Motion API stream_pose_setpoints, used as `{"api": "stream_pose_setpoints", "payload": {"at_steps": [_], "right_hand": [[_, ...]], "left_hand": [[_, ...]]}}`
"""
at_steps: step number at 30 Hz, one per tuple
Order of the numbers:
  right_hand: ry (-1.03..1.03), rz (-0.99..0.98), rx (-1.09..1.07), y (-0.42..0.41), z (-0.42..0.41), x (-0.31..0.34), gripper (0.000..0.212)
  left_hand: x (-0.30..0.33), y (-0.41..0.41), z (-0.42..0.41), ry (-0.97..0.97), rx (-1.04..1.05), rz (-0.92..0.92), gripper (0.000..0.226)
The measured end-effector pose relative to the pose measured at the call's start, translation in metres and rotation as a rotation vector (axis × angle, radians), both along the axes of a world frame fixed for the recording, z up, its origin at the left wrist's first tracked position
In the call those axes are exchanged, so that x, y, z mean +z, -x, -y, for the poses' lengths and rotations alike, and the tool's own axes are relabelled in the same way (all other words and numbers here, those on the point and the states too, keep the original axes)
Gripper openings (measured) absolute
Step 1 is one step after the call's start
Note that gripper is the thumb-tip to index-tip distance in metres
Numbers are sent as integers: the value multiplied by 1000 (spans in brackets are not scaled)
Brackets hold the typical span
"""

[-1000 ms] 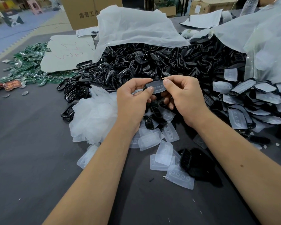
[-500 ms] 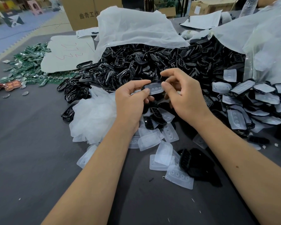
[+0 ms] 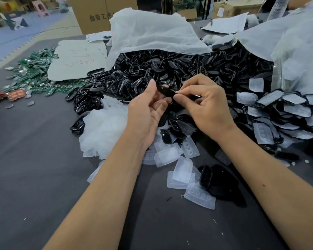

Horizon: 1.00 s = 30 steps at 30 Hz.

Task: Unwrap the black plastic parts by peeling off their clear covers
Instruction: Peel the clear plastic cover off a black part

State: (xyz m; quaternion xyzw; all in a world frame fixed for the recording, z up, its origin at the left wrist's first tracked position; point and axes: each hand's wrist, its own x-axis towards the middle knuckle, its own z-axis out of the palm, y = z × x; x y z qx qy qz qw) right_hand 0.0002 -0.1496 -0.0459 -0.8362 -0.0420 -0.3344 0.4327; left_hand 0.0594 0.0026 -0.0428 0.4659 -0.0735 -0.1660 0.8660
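Between my two hands, above the dark table, is one black plastic part [image 3: 165,91]. My left hand [image 3: 148,112] holds its left end between thumb and fingers. My right hand [image 3: 204,105] pinches its right end with thumb and forefinger. No clear cover shows on the held part's visible face. Wrapped black parts with clear covers [image 3: 287,110] lie heaped at the right. Several peeled clear covers [image 3: 181,170] lie scattered on the table below my hands, with a few bare black parts [image 3: 175,125] among them.
A big heap of black plastic frames [image 3: 152,69] spills from a white bag [image 3: 152,31] behind my hands. A clump of clear film [image 3: 103,129] sits at the left. Green circuit boards [image 3: 34,73] lie far left, cardboard boxes [image 3: 92,15] at the back. A dark cloth [image 3: 219,183] lies near my right forearm.
The clear cover facing me on the held part is no longer in view; the part now shows black. My left hand has turned palm-up and my right fingers have shifted along the part.
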Motion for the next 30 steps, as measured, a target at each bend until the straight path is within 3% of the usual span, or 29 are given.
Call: {"api": "stream_pose_setpoints", "payload": {"at_steps": [4,8,16,30], "right_hand": [[-631,-207,160,0,-5,1,15],[-854,-360,302,0,2,4,14],[-983,-347,448,-1,6,-1,21],[-948,-303,355,-2,6,-1,25]], "left_hand": [[-5,2,1,-59,-23,109,15],[-7,1,1,-117,-26,149,18],[-9,0,2,-104,12,165,18],[-12,1,3,-168,-18,237,14]]}}
